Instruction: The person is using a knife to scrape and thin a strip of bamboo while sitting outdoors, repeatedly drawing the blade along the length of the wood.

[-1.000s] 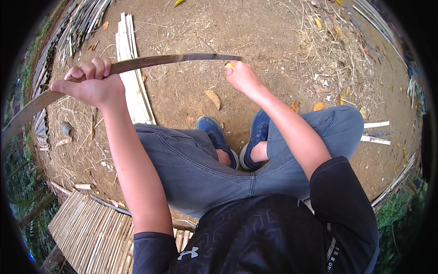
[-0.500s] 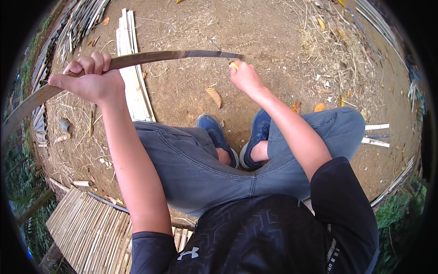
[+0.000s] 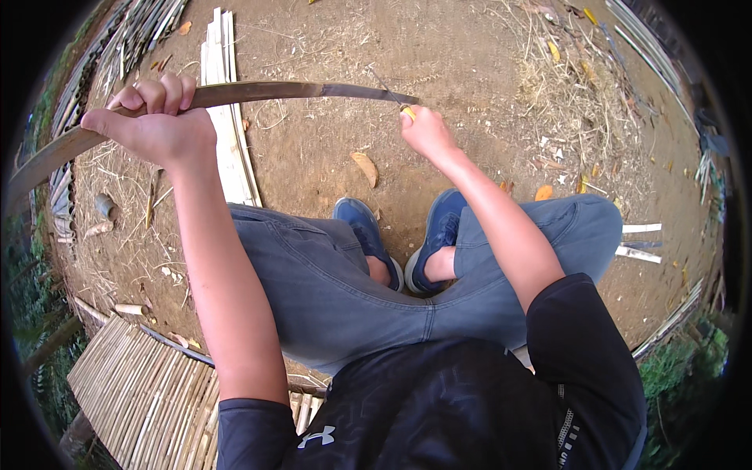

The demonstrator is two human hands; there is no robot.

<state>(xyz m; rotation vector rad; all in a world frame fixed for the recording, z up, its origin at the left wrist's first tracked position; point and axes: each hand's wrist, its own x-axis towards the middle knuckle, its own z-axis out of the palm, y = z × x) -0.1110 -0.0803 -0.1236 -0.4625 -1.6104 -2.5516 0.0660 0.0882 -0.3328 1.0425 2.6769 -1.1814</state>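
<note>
My left hand [image 3: 160,129] is wrapped round a long, brown bamboo strip [image 3: 258,92], which runs from the left rim across in front of me. Past a joint, its right end looks darker and reaches my right hand [image 3: 428,131]. That hand is closed on the yellow handle of a small knife [image 3: 408,114]. The thin dark blade slants up and left across the strip close to its end. Whether the blade cuts into the strip or only rests against it is too small to tell.
Pale split bamboo strips [image 3: 221,55] lie on the dirt beyond my left hand. A slatted bamboo platform [image 3: 149,392] is at the lower left. Straw and shavings [image 3: 576,94] litter the right side, and short white strips [image 3: 641,252] lie beside my right knee.
My right hand and the knife have shifted slightly right and nearer to me, toward the strip's tip. The strip's right end has dipped a little; both hands keep their grip.
</note>
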